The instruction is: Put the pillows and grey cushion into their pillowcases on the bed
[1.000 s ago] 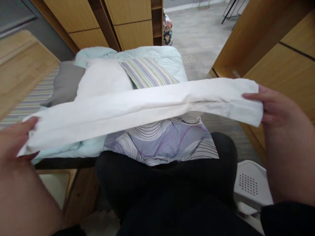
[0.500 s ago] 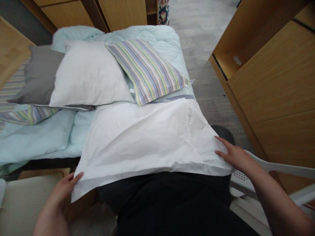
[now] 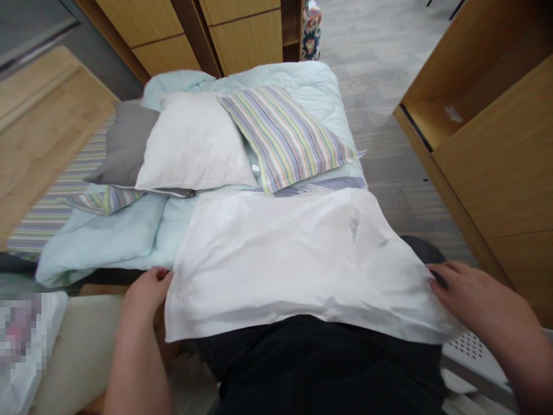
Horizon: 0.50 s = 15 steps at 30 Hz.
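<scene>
1. Both hands sit at the short ends of a white pillowcase [image 3: 294, 259]: the left hand [image 3: 144, 294] has its fingers curled at the near left corner, touching the cloth edge, and the right hand [image 3: 470, 300] lies with fingers spread on the near right corner. Whether either hand pinches the fabric or only presses on it cannot be told.
2. Between the two hands the pillowcase lies spread flat, its long axis running left to right from one hand to the other, with its near long edge draped over the person's dark-clothed lap [image 3: 319, 369] and its far long edge on the bed.
3. Toward the right hand, a crease and a small raised fold break the cloth's surface; toward the left hand it is smoother.
4. Just beyond the far edge, a strip of purple patterned fabric [image 3: 328, 184] shows from beneath the pillowcase.
5. Farther out from the grip lie a striped pillow [image 3: 285, 135], a white pillow [image 3: 194, 144] to its left, and a grey pillow [image 3: 125, 144] beyond that, all on a pale mint duvet [image 3: 103, 242].
6. Below the right hand is a white plastic chair [image 3: 475, 357]; past that hand stands a wooden cabinet [image 3: 496, 155].
</scene>
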{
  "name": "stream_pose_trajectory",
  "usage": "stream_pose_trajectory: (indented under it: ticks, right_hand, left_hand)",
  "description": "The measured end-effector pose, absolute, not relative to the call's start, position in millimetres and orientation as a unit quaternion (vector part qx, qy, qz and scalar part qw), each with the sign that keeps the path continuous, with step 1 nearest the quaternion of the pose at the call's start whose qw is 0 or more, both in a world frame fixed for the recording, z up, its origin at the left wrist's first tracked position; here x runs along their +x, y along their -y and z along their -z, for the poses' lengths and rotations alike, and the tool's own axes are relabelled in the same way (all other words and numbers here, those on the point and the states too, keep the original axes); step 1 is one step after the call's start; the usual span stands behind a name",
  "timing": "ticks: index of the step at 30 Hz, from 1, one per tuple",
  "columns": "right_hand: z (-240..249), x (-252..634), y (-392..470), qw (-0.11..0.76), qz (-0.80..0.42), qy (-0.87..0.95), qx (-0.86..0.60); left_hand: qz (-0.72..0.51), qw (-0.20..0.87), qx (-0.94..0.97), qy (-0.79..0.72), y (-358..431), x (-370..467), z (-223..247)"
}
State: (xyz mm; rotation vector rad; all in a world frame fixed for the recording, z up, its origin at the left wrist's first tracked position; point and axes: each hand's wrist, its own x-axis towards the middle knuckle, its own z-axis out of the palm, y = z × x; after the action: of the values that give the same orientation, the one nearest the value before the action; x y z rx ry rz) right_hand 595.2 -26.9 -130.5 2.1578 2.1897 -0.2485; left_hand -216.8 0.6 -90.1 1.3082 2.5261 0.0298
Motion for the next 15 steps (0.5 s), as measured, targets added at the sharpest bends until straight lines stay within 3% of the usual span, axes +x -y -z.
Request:
stream_pose_trajectory:
  ticks: [3, 7, 10, 15]
  right_hand:
    - [121, 544, 7, 0.009, 0.063, -0.736, 0.674]
    - [148, 475, 2, 0.001, 0.199, -0.814, 0.546]
    - [171, 446, 27, -0.020, 0.295, -0.794, 0.531]
    - [174, 447, 72, -0.148, 0.420, -0.719, 0.534]
  left_hand:
    - [-0.262, 0.257, 0.439, -0.820, -64, -164, 96]
    - [-0.507, 0.434, 0.311, -0.676, -173, -110, 104]
    - [-0.547, 0.474, 0.190, -0.663, -246, -102, 102]
    - [-0.529, 0.440, 0.152, -0.709, -329, -107, 90]
